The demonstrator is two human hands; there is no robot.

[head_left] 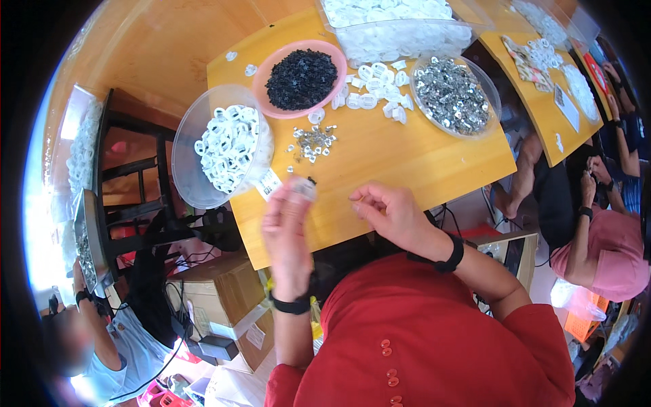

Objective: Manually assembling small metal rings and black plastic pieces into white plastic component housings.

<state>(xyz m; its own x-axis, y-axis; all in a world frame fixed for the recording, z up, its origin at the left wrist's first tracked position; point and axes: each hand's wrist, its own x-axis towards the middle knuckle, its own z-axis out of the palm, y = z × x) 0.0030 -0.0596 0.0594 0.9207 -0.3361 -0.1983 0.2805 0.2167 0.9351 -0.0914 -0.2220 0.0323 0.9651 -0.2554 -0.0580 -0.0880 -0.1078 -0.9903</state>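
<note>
My left hand [287, 220], slightly blurred, is closed with a small white plastic part [304, 188] at its fingertips. A tiny black piece [312, 180] shows beside that part; whether they are joined I cannot tell. To the right, my right hand [388, 209] is pinched over the table, and what its fingertips hold is too small to name. Beyond my left hand lies a loose pile of small shiny metal pieces [314, 142]. A clear round tub [186, 178] of white plastic parts [229, 148] with black centres stands left of the pile.
A pink bowl [260, 88] of small black pieces, loose white caps [371, 85], a clear bowl [494, 112] of metal pieces and a large clear bin [407, 42] line the back of the wooden table [400, 159]. Co-workers sit left and right; cardboard boxes [217, 288] stand below left.
</note>
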